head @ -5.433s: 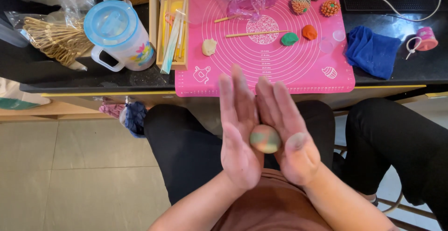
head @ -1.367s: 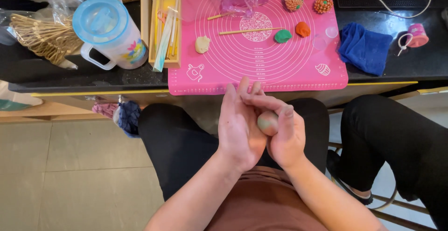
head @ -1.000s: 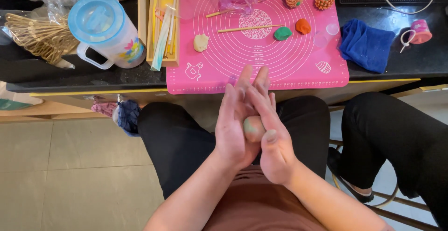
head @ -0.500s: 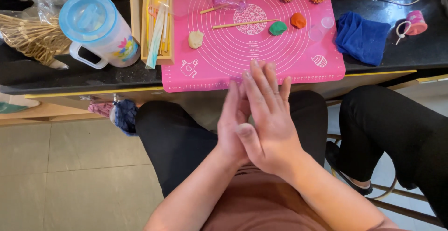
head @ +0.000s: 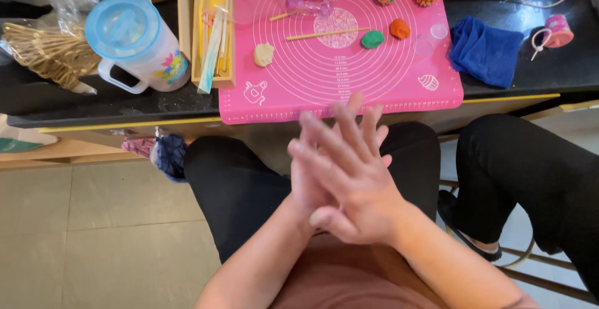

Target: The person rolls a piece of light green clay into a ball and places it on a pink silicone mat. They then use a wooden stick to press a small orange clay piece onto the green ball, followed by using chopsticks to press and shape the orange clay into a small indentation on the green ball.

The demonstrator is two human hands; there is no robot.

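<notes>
My right hand [head: 352,181] lies palm-down over my left hand [head: 301,189], both held above my lap in front of the table edge. The palms press together with the fingers spread and pointing toward the table. The small multicoloured clay ball seen earlier is hidden between them. On the pink silicone mat [head: 299,91] lie a cream clay lump [head: 264,54], a green lump [head: 372,39], an orange lump [head: 400,29] and a thin wooden stick [head: 327,33].
A jug with a blue lid [head: 134,41] and a wooden box of tools [head: 214,28] stand left of the mat. A blue cloth [head: 486,50] and a pink tape roll [head: 557,30] lie to the right. Another person's black-trousered leg [head: 530,178] is at my right.
The clay ball was visible between my open palms; my right hand has since slid forward and over the left, covering the ball.
</notes>
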